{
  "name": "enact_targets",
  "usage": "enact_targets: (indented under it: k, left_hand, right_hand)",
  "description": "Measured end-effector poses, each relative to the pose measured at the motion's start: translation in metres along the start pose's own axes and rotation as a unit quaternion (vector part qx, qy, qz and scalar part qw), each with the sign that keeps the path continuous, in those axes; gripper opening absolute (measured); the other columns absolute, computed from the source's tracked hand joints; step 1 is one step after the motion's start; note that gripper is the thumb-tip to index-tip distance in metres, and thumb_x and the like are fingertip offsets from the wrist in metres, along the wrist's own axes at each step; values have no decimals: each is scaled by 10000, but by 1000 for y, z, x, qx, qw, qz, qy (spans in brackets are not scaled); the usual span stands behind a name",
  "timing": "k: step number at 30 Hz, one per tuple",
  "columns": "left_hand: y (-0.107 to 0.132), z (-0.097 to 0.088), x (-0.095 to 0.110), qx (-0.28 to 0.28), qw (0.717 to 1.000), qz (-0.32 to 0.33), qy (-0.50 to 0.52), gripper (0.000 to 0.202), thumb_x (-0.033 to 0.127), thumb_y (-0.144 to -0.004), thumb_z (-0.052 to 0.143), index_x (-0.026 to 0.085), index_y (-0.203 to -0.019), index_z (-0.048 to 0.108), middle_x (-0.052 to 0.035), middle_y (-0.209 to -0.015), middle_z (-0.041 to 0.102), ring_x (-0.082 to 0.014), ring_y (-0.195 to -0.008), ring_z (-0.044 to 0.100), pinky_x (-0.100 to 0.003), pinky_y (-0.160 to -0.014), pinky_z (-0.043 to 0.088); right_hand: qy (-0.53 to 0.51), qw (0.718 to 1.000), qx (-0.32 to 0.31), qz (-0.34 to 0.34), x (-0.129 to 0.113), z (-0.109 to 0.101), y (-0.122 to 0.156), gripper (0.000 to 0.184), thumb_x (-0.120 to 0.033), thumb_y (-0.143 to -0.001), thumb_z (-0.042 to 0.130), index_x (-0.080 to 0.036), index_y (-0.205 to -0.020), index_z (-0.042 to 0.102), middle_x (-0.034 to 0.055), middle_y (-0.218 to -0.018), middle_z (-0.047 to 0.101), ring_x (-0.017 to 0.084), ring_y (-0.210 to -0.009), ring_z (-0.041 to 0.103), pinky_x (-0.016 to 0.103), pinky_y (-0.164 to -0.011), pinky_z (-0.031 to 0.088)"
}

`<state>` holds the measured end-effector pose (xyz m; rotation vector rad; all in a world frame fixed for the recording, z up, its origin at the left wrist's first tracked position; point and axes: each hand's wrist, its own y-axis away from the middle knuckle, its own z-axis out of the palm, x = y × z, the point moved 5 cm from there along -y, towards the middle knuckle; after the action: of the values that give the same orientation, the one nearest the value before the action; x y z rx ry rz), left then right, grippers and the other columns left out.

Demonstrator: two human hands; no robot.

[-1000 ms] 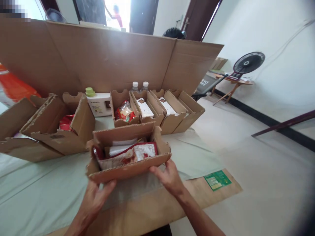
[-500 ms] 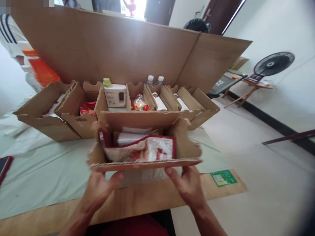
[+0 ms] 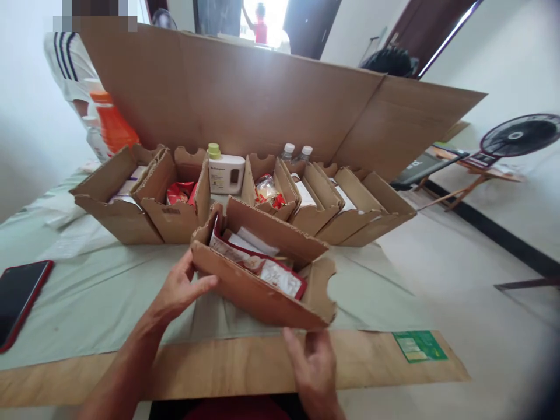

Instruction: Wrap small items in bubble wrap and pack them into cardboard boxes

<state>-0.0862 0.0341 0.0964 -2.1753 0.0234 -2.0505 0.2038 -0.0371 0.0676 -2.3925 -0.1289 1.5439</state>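
Note:
An open-topped cardboard box (image 3: 249, 289) is in both hands, turned at an angle, its right end nearer me. My left hand (image 3: 186, 289) grips its left end, thumb along the front wall and other fingers partly hidden. Under the right front corner is my right hand (image 3: 312, 359), fingertips out of sight beneath the cardboard. Inside the box lie a red-edged printed packet (image 3: 282, 279) and a white item (image 3: 258, 240) behind it. Just beyond stands a row of similar boxes, with a white bottle (image 3: 226, 174) with a green cap in a gap.
In the row, one box (image 3: 175, 219) holds a red packet (image 3: 180, 192). A tall cardboard panel (image 3: 271, 99) rises behind. An orange bottle (image 3: 116, 125) stands back left, a phone (image 3: 21, 300) lies left, and a fan (image 3: 518, 135) stands right. A person's striped sleeve (image 3: 65, 55) shows.
The box has swung from facing me squarely to a slant, its right end coming nearer. My left hand has moved up to its left end; my right hand has moved lower. The view has shifted.

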Motion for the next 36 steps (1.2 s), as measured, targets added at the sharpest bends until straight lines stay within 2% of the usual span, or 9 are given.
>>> enact_targets:
  k: [3,6,9,12,15,19,27,32,36]
  left_hand:
    - [4,-24,-13,31,999,-12,27,761,546,-767,812,205,-1398,558,-173,-1477,593,-333,-1374,563,-475,-1148,472]
    - [34,-26,-32,126,991,-34,-15,798,525,-814,776,251,-1497,468,-148,-1535,539,-330,-1425,507,-538,-1205,394]
    - [77,-3,-51,200,975,-64,-69,806,535,-845,736,322,-1547,402,-132,-1568,494,-365,-1396,526,-615,-1157,425]
    - [99,34,-51,139,985,-12,-104,795,500,-899,676,395,-1593,304,-97,-1677,331,-389,-1503,381,-655,-1183,369]
    - [91,53,-37,78,988,61,-117,876,551,-899,653,378,-1631,203,-98,-1740,152,-408,-1583,180,-674,-1210,301]
    - [63,55,-25,35,987,89,-130,1075,638,-795,738,341,-1645,152,-139,-1740,129,-448,-1567,205,-704,-1207,272]
    - [68,62,-31,102,963,116,-221,986,242,-840,713,296,-1648,152,-136,-1696,278,-370,-1548,310,-590,-1220,354]
    - [70,75,-25,99,939,191,-268,918,82,-856,588,244,-1651,159,-106,-1726,204,-262,-1585,236,-448,-1271,291]
    - [66,63,-25,79,940,200,-264,898,78,-859,575,234,-1648,176,-96,-1724,220,-247,-1579,257,-421,-1267,301]
  right_hand:
    - [25,999,-18,-41,17,10,29,570,-320,-962,610,-254,-1511,474,145,-1479,589,343,-1354,583,508,-1120,506]
    - [50,998,-16,-30,28,-2,13,559,-339,-972,597,-250,-1513,485,144,-1464,602,334,-1274,639,488,-1032,565]
    - [22,998,-51,9,33,-10,-30,634,-419,-930,657,-228,-1510,489,155,-1462,603,325,-1211,666,457,-962,594]
    - [-68,985,-157,18,30,8,-65,497,-479,-900,672,-224,-1326,644,124,-1289,719,323,-1134,703,449,-945,601]
    - [-132,973,-190,18,28,32,-74,383,-496,-889,684,-236,-1171,690,89,-1121,773,287,-990,745,404,-876,619]
    - [-129,981,-142,25,29,48,-60,407,-439,-896,704,-246,-1244,618,85,-1165,757,237,-923,754,346,-828,620]
    - [-44,993,-77,-82,21,45,-59,136,-332,-913,665,-239,-1012,680,35,-877,755,190,-738,716,267,-669,602]
    - [5,992,-50,-119,31,37,-58,209,-353,-917,633,-239,-1086,680,69,-951,772,231,-800,732,310,-688,617]
    - [51,991,-31,-121,37,43,-48,273,-374,-938,610,-232,-1165,661,96,-1000,770,266,-875,740,360,-743,629]
